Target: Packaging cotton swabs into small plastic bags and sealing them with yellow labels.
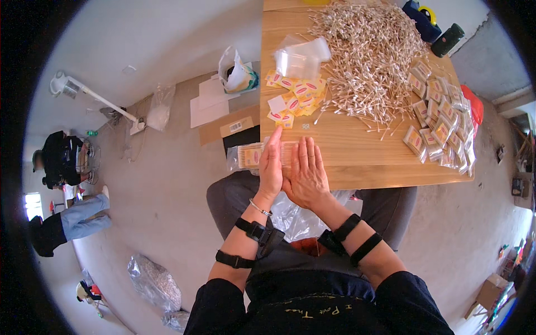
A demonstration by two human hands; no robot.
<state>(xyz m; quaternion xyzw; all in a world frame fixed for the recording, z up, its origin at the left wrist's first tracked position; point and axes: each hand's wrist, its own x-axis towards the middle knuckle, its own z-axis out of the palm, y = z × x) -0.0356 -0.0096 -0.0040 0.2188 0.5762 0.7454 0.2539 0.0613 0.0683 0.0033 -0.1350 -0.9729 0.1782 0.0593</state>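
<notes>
Both hands at the near edge of the wooden bench (pixel 357 162). Left hand (pixel 271 167) stands edge-on, fingers straight, grip not closed on anything, its palm side pressed against a clear packet of cotton swabs (pixel 258 155) lying at the bench's near-left corner, part overhanging the edge. Right hand (pixel 306 174) lies flat, palm down, fingers extended, over the packet's right end; nothing held. Behind them: a scatter of small yellow labels with red ovals (pixel 296 97), a stack of empty clear bags (pixel 301 58), then a big loose pile of swabs (pixel 371 61) mid-bench. Filled packets (pixel 441 120) run in a row along the right edge, some hanging over it. Open bench strip between hands and labels, wider to the right of the hands. Floor left of bench: flat cardboard (pixel 231 127), white sheets (pixel 207 103).
</notes>
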